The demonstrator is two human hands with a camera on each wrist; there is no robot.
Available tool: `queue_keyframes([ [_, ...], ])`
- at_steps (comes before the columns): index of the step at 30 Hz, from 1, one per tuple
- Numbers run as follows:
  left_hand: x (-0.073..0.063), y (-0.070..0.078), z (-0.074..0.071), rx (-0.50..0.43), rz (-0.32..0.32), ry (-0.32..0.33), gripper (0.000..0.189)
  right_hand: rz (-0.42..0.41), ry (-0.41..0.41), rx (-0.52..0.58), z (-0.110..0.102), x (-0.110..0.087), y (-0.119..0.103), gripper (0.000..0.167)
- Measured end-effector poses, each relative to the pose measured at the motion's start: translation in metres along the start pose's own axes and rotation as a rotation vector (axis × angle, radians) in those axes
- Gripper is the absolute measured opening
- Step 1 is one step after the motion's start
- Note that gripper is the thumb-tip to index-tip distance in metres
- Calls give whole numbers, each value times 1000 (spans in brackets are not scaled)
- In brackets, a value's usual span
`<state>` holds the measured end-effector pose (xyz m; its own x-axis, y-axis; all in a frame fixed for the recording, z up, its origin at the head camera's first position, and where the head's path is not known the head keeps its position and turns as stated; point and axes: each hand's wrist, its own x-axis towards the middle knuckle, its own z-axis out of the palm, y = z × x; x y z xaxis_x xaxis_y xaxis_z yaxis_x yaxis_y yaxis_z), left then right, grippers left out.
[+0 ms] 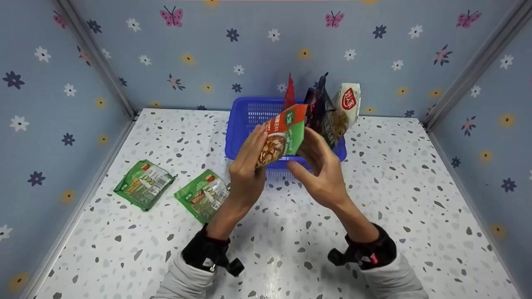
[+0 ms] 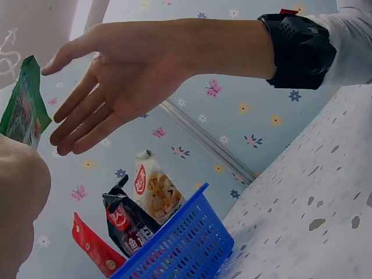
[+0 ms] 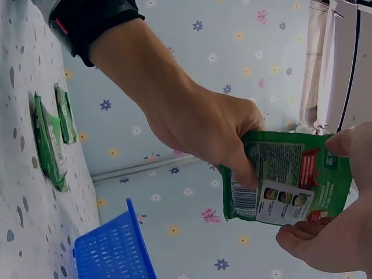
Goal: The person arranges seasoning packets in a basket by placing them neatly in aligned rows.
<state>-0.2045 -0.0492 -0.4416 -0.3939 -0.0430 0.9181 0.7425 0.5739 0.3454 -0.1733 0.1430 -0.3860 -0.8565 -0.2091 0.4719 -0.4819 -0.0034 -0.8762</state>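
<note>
In my head view the speckled table (image 1: 395, 187) spreads across the middle and bottom of the frame, and the blue basket (image 1: 233, 133) sits on it at upper centre. My left hand (image 1: 248, 168) is near the centre, and my right hand (image 1: 324, 174) faces it just right of there, both on the near side of the basket. Between the two, in front of the basket's near rim, the orange-and-green pouch (image 1: 289, 131) is held up at a tilt, its long axis rising from lower left to upper right. Behind it a white pouch (image 1: 349, 101), dark packaging (image 1: 318, 110) and a red pouch (image 1: 289, 93) stand in the basket, while two green pouches, one at far left (image 1: 145, 185) and one beside my left wrist (image 1: 203, 195), lie on the table. I judge that the move turns on that slanting axis: its lower-left end belongs to the left hand, the nearer one, and its far end points toward the right hand. My left fingers are clamped on the pouch, thumb pressing near the barcode (image 3: 244, 200) in the right wrist view. My right fingers and thumb are spread apart about the far end; I cannot tell whether they touch it. From them the pouch lies left and slightly up.
</note>
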Motion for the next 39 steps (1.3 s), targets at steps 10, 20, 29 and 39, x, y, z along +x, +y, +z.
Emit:
queue_keyframes([
  [10,-8,6,5,259,264,-12,43,189,108,87,11,-9,-5,52],
  [20,-12,7,9,359,355,8,40,248,225,231,13,-6,-3,40],
  [29,-15,2,12,330,338,-1,39,222,254,109,12,-6,-1,38],
  [39,-13,-12,11,283,261,-126,64,173,325,-10,-3,0,-2,37],
])
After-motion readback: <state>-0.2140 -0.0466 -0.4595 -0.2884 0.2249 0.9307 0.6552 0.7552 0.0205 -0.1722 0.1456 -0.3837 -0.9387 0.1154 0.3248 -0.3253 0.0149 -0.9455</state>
